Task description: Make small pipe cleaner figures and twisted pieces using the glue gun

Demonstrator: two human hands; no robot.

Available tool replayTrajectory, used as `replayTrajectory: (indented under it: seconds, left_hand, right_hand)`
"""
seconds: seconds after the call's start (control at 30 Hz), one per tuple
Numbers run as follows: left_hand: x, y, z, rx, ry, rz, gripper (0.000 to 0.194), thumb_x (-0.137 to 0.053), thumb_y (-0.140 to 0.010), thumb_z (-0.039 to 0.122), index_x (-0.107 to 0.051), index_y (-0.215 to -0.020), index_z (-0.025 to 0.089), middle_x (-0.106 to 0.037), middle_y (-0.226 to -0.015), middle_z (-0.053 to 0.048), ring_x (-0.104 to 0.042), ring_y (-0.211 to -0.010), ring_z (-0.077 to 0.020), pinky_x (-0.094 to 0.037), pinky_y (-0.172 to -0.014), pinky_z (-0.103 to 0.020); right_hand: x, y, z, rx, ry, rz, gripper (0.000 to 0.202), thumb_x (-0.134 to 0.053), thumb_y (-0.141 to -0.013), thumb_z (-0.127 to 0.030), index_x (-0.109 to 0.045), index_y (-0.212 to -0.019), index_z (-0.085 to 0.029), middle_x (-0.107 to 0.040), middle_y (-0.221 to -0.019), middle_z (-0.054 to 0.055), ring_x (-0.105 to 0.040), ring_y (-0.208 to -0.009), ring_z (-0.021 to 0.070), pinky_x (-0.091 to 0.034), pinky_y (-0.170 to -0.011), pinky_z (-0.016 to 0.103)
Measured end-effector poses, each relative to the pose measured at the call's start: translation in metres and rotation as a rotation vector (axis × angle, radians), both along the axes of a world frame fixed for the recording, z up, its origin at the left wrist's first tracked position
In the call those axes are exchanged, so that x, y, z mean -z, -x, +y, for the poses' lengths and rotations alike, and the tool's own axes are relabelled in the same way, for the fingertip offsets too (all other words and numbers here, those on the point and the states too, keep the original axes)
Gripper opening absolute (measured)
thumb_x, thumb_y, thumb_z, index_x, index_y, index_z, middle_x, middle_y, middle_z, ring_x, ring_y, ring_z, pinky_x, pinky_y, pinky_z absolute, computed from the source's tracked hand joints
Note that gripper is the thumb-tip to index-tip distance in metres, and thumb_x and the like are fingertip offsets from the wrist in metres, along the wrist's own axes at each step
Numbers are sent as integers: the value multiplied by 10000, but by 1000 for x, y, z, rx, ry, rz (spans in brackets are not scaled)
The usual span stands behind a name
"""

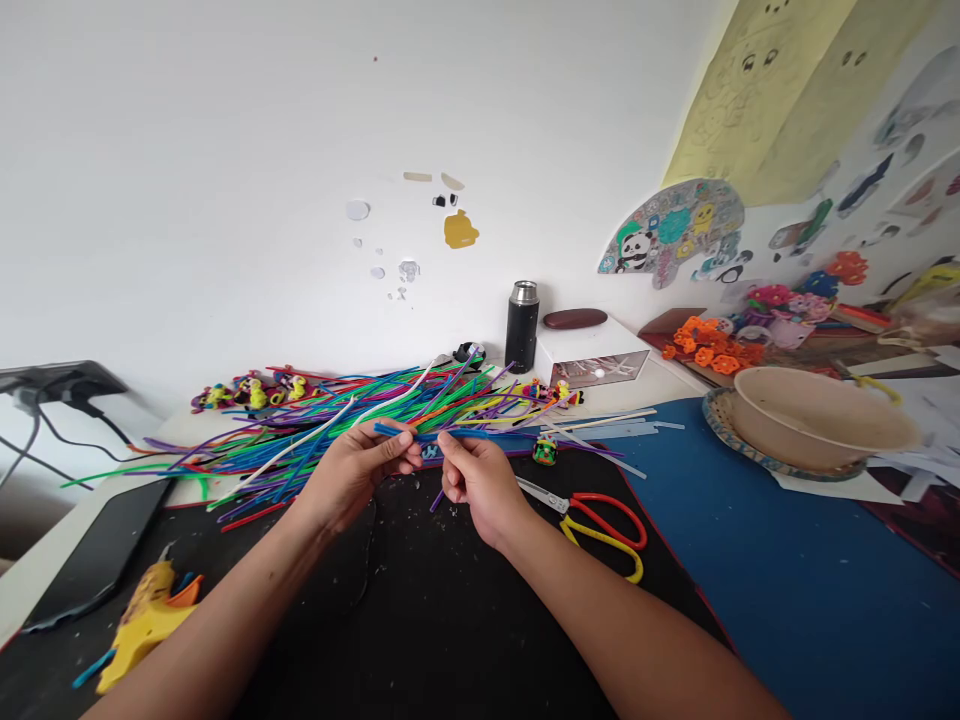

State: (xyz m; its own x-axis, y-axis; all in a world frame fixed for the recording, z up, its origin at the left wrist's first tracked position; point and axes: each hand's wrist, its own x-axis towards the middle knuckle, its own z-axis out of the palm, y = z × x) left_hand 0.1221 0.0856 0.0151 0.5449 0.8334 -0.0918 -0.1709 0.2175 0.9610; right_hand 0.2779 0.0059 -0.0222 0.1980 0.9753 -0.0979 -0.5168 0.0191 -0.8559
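A blue pipe cleaner [426, 437] is stretched between my two hands above the black mat. My left hand [369, 462] pinches it near its left end, thumb on top. Close beside it, my right hand [474, 482] pinches the same pipe cleaner, which runs on to the right past the fingers. Behind the hands lies a wide pile of colourful pipe cleaners [315, 425]. A small green and red figure [545, 451] sits right of my right hand. Scissors with red and yellow handles [600, 520] lie beside my right forearm.
A yellow glue gun [150, 615] and a dark tablet [101, 555] lie at the left. A black thermos [523, 330] and a white box [592, 352] stand by the wall. On the right, a beige bowl [821, 415] rests over the blue mat [787, 540].
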Motion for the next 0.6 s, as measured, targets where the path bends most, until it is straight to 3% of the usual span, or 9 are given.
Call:
replayTrajectory:
  seconds: [0.6]
  left_hand:
    - [-1,4,-1,87,-119,103,364,-977,-669,460,-831,-821,163,-782,-712,-73,-690,-646,-165,-552,-629,-248]
  right_hand:
    - [-1,1,-1,91,-25,-73,534,-816,-757,-610,-484,-638,-209,-466,-484,-80,-395,-392,65,-248,-433,235]
